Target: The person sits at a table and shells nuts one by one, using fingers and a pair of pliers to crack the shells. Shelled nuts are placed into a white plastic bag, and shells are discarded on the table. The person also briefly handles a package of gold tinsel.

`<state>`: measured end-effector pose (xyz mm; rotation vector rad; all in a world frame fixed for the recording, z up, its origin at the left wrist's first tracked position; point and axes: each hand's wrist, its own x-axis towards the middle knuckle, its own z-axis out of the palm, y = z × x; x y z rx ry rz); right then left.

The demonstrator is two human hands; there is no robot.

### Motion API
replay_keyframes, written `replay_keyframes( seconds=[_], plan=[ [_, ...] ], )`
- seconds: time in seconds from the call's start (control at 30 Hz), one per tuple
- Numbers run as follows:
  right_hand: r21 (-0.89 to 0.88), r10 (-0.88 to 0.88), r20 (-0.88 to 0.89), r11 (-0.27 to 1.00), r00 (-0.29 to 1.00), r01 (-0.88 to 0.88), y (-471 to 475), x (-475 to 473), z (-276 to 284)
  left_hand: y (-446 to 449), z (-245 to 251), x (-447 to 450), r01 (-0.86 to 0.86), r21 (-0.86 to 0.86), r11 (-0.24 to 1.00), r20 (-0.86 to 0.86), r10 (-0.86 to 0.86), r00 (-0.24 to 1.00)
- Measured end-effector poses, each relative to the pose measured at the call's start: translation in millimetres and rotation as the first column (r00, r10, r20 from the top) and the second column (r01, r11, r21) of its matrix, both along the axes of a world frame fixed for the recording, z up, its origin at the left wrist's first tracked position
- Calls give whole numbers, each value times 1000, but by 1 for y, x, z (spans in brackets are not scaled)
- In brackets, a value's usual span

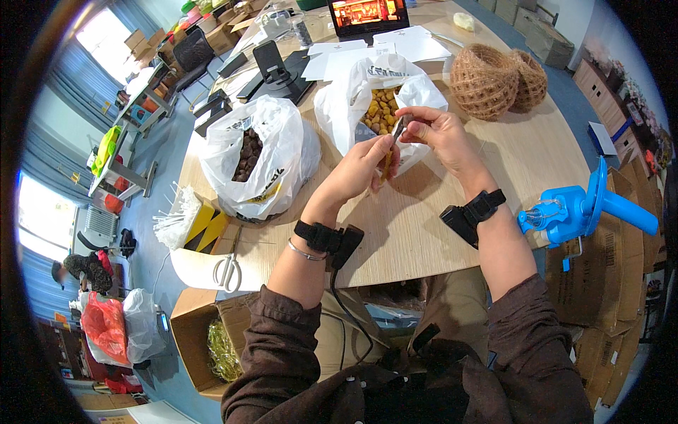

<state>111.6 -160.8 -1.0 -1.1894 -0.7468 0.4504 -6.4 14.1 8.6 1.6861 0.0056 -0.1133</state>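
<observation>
A small dark brown piece is pinched between the thumb and fingers of my right hand. My left hand meets it from the lower left, thumb and finger at the piece's lower end. Something yellowish shows among the left fingers, too small to identify. Right behind both hands stands an open white plastic bag with many yellow-brown lumps inside. To its left, a second white plastic bag holds dark brown lumps.
Scissors and a box of white cable ties lie at the table's left edge. Balls of brown twine sit at the right rear. A blue hand-cranked device is at the right edge. Behind are papers and a lit screen.
</observation>
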Motion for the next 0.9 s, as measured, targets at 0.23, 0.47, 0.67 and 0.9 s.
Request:
replay_keyframes(
  seconds=[0.23,0.47,0.67,0.9],
  plan=[
    [18,9,-27,1000,1000,-9,1,-2,2,-4,-1,0,-59,54,997,62,56,996],
    [-5,-12,-18,1000,1000,12,0,0,-2,-9,0,1,-240,308,921,278,154,948],
    [-63,-31,-38,998,999,29,2,1,-4,-12,0,-2,-315,394,863,334,185,924],
    [-145,45,100,989,994,-30,1,-4,-2,-12,2,-2,-293,423,858,307,169,937]
  ],
)
